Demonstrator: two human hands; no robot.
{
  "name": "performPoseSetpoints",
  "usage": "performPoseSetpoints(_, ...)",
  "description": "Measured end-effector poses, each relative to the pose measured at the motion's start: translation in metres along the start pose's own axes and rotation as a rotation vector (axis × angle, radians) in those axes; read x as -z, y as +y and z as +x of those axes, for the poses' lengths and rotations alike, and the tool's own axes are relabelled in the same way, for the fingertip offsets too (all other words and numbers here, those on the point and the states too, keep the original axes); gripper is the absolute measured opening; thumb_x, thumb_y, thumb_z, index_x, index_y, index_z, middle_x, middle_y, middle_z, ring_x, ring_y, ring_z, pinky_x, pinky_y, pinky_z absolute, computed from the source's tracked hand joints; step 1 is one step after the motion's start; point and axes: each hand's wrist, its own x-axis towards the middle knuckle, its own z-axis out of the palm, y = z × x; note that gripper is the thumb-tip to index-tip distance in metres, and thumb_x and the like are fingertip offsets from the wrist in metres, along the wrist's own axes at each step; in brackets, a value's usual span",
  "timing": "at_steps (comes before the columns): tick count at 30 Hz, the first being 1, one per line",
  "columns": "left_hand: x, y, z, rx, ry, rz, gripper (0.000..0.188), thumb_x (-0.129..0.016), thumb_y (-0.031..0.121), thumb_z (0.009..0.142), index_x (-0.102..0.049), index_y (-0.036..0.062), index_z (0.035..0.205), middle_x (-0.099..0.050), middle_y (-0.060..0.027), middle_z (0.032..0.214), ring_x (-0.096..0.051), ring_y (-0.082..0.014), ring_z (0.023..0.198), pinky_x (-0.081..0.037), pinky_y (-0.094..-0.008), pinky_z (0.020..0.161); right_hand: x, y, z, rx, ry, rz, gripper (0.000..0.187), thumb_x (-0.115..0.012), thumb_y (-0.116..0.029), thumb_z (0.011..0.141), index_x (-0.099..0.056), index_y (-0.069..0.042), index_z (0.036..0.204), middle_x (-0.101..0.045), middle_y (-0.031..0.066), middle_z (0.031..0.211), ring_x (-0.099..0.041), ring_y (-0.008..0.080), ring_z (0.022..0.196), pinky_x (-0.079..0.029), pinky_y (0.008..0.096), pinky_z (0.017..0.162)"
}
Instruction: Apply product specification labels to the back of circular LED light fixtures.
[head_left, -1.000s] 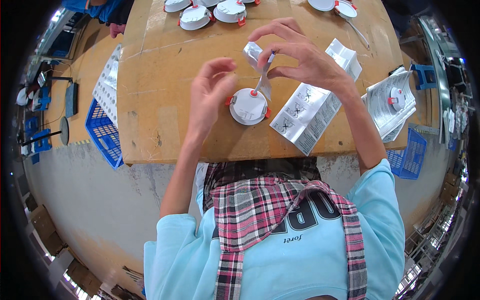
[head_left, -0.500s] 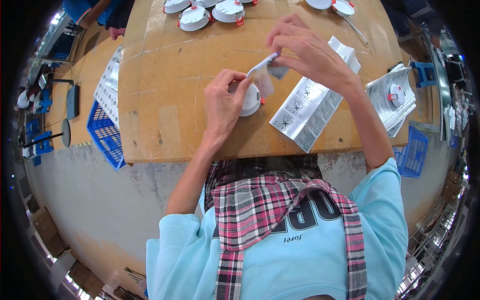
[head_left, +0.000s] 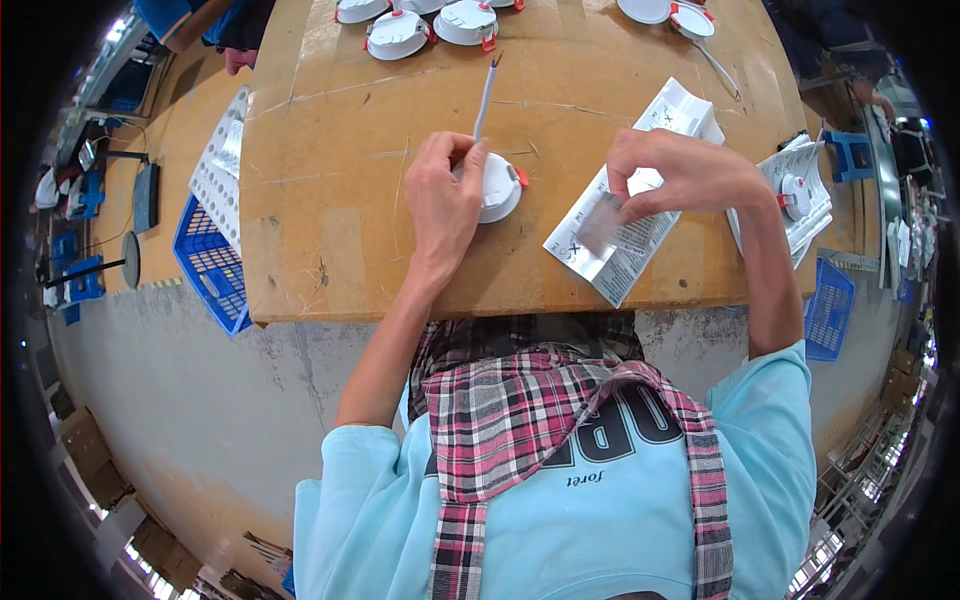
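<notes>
My left hand (head_left: pixel 443 195) is closed on the white cable (head_left: pixel 485 100) of a round white downlight (head_left: pixel 500 190) with a red clip, lying on the table. The cable stands up past my fingers, its bare wire ends at the top. My right hand (head_left: pixel 665 175) pinches a small, blurred, see-through sticker-like piece (head_left: pixel 600 225) between thumb and finger. That piece hangs over a folded sheet of silvery printed labels (head_left: pixel 625 265), to the right of the downlight. Part of the downlight is hidden behind my left hand.
Several white downlights (head_left: pixel 395 38) stand at the table's far side, with others (head_left: pixel 692 20) at the far right. Another silvery sheet stack carries a small white-and-red part (head_left: pixel 796 195) at the right edge. Blue baskets (head_left: pixel 212 265) flank the table (head_left: pixel 330 240). A person's arm (head_left: pixel 205 25) shows at far left.
My right hand has moved from the cable's upper end right and nearer, over the label sheet, carrying the see-through piece. The cable now stands more upright; my left hand stays at the downlight.
</notes>
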Motion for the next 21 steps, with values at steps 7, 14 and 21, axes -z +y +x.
performPoseSetpoints(7,0.019,0.001,-0.004,-0.201,-0.144,-0.134,0.049,-0.064,0.022,0.082,-0.053,-0.0026,0.123,-0.053,-0.0176,0.123,-0.048,-0.0288,0.116,-0.037,-0.0380,0.098,-0.007,-0.021,0.014,-0.205,0.119,0.396,0.021,-0.057,-0.021,0.080,-0.058,0.000,0.081,-0.056,0.0032,0.070,-0.052,0.0103,0.067,-0.041,0.0255,0.063)
performPoseSetpoints(14,0.039,0.065,-0.017,-0.240,-0.197,-0.243,0.096,-0.077,0.034,0.068,-0.026,0.0013,0.143,-0.034,-0.0154,0.141,-0.037,-0.0282,0.127,-0.032,-0.0439,0.102,-0.005,-0.040,0.024,-0.178,0.139,0.268,0.023,-0.059,-0.022,0.077,-0.058,0.001,0.073,-0.050,0.0021,0.061,-0.046,0.0101,0.058,-0.034,0.0287,0.052)
performPoseSetpoints(21,0.035,0.066,-0.023,0.124,-0.276,-0.505,0.010,-0.066,0.008,0.086,-0.066,0.0007,0.092,-0.067,-0.0006,0.084,-0.059,-0.0064,0.076,-0.046,-0.0242,0.074,-0.011,-0.048,0.023,-0.117,0.077,0.174,0.025,-0.063,-0.022,0.082,-0.058,0.003,0.084,-0.055,0.0016,0.066,-0.050,0.0092,0.064,-0.040,0.0281,0.061)
